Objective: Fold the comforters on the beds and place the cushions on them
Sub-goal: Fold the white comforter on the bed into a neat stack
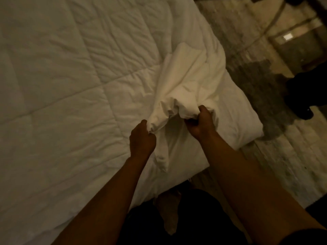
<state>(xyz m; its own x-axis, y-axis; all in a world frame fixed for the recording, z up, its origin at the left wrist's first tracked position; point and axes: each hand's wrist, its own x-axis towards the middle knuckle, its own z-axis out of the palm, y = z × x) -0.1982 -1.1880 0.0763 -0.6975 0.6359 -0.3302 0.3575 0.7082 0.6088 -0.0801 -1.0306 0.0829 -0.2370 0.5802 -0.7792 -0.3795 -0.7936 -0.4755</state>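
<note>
Left hand [142, 139]: fist closed, knuckles up, pinching a bunched edge of the comforter; forearm bare, reaching in from bottom left.
Right hand [199, 123]: fingers curled under and clamped on a second gathered fold, just beside the left; forearm bare, entering from bottom right.
Comforter [74, 71]: white, quilted in large stitched squares, softly wrinkled; spread over most of the bed, near-right corner lifted between both hands.
Lifted corner [184, 89]: puffy, crumpled ridge rising toward the hands, a loose tail hanging below the left fist.
Cushion [235, 117]: white, plump, smooth; lying at the bed's right edge, partly under the raised fold.
Floor [286, 156]: pale, mottled, with dark patches; right of the bed.
Dark shape [304, 96]: black, at far right on the floor; kind unclear.
Lighting: dim, warm.
</note>
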